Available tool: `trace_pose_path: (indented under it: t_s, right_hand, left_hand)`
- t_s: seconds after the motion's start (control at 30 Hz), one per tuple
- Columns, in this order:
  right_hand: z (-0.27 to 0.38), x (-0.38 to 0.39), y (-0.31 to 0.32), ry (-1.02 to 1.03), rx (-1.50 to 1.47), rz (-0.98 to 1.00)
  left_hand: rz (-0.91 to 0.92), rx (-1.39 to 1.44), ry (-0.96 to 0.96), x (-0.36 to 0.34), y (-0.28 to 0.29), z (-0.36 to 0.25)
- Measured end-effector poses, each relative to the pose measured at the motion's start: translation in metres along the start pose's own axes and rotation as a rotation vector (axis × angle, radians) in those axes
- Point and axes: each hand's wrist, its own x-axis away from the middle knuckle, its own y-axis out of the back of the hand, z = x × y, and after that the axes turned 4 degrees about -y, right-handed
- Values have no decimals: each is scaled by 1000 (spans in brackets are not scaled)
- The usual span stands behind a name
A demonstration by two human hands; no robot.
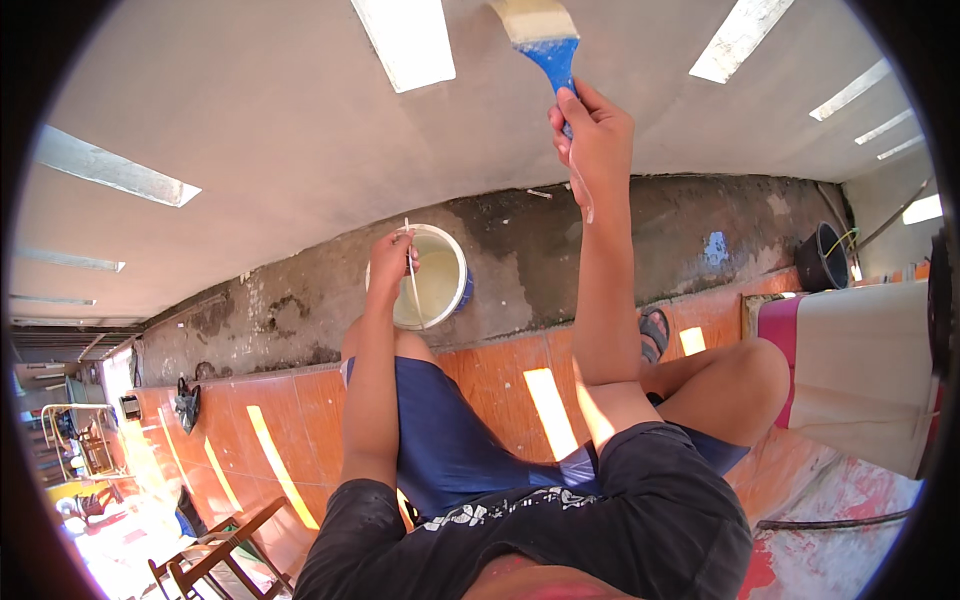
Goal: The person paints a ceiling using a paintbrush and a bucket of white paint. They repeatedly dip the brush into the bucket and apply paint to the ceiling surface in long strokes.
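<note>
My right hand (598,140) is closed around the blue handle of a wide paintbrush (550,50), raised up against the pale wall (300,80). Pale bristles point away from me, and a white streak of paint runs down by my wrist. Lower and to the left, my left hand (390,260) grips the thin white handle that crosses the mouth of a bucket (462,255). The bucket has a white rim, blue on its side, and pale liquid inside. Whether it rests on the ground or hangs from my hand, I cannot tell.
A stained grey cement strip (540,260) runs along the wall's foot, beside orange tiles (290,420). At the right stand a black bucket (822,258) and a white block with a pink edge (850,350). A wooden chair (225,550) and black bag (187,405) are at the left.
</note>
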Motion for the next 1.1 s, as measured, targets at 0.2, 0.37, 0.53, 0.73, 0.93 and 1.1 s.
trace_pose_path:
  t_s: [0.2,0.37,0.53,0.73,0.93,1.1]
  right_hand:
    - [-68,-44,-22,218,-20,62]
    - [-236,-8,23,-16,286,-138]
    - [-248,8,51,-543,309,-301]
    - [-27,-18,35,-141,150,-81]
    - [65,-29,28,373,-62,91]
    - [-91,-66,73,80,-3,-77]
  left_hand:
    - [-3,-4,2,2,0,-4]
    - [-2,-14,12,3,0,-7]
    - [20,8,-4,1,0,-4]
    - [22,12,0,0,6,3]
    - [7,14,5,2,12,4]
    - [15,10,-7,4,13,0]
